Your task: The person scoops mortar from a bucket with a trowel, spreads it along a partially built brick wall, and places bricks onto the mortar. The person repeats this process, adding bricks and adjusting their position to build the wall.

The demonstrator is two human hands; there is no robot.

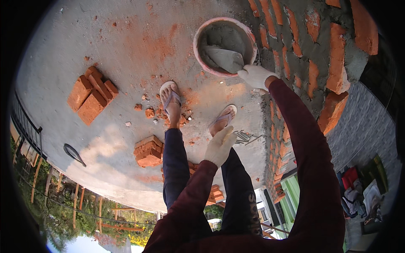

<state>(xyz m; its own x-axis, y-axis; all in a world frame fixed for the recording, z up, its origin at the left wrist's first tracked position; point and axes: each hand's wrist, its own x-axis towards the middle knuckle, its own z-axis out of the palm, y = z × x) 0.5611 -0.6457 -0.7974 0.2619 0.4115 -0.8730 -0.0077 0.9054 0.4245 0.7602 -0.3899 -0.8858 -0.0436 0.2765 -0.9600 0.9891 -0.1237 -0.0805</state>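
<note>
A round bucket (196,51) with a pinkish rim stands on the concrete floor, beside the brick wall. Wet grey mortar (223,36) fills part of it. My right hand (256,76), in a white glove, is closed at the bucket's near right rim on a trowel (228,60). The trowel's blade lies in the mortar; its handle is hidden by my fingers. My left hand (220,146), gloved in white too, hangs over my right leg near the knee. Its fingers are loosely stretched out, and I see nothing in it.
An unfinished brick wall (313,76) with rough mortar joints runs along my right. Stacked bricks (93,95) lie at the left, with another brick pile (148,151) nearer. Brick rubble (150,112) surrounds my sandalled feet. Metal rods (244,136) lie near the wall; a black loop (74,154) lies left.
</note>
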